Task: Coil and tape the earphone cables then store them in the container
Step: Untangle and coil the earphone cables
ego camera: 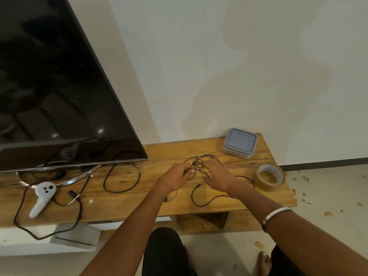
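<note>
Left grip (177, 176) is curled, pinching the thin black earphone cables with yellow buds (201, 166); right grip (217, 176) reaches into the same tangle, fingers bent over it, hold unclear. The tangle lies mid wooden desk (159, 154). Far right sits the lidded grey plastic container (240, 142), and near it the clear tape roll (270, 177).

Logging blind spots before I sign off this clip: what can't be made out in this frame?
All from the head view:
- Container: its lid is on, so the contents are hidden.
- Earphone cables: thin and tangled; how many sets cannot be counted.
- Right hand: its back faces the camera, hiding its fingers' hold.
- Left hand: its fingers pinch the cable, hiding that stretch.
- Tape roll: free end too small to find.
</note>
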Demonstrator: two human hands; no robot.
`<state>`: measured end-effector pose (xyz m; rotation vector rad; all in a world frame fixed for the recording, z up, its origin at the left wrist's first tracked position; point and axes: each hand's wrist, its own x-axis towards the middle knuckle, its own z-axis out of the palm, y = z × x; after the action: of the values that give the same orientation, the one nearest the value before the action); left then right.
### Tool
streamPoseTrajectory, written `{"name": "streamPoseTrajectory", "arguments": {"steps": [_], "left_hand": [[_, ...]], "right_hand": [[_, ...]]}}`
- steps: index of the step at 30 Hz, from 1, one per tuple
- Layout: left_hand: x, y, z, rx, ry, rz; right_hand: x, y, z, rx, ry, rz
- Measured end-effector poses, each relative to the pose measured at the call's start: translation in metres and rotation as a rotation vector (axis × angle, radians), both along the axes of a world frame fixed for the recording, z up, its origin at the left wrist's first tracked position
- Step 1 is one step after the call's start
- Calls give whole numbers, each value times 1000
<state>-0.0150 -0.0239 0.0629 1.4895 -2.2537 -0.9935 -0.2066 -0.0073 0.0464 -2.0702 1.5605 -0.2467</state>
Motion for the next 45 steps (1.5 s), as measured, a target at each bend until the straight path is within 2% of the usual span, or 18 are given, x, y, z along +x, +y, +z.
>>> {"name": "streamPoseTrajectory", "arguments": {"steps": [7, 16, 24, 27, 32, 35, 40, 45], "left_hand": [[-4, 1, 4, 2, -29, -16], [2, 2, 4, -23, -38, -24], [7, 2, 4, 6, -51, -19], [5, 0, 1, -15, -65, -20], [-6, 2, 6, -15, -32, -37], [-12, 4, 12, -13, -27, -56], [-7, 3, 14, -18, -28, -30], [2, 2, 7, -22, -48, -7]], "right_hand": [[16, -2, 10, -55, -54, -3], [-2, -1, 9, -141, 98, -121], [-17, 2, 3, -103, 190, -277], [-13, 3, 4, -48, 199, -251], [3, 6, 13, -11, -25, -79], [15, 8, 20, -53, -89, 17], [12, 6, 24, -37, -61, -11], [-1, 3, 22, -132, 62, -73]]}}
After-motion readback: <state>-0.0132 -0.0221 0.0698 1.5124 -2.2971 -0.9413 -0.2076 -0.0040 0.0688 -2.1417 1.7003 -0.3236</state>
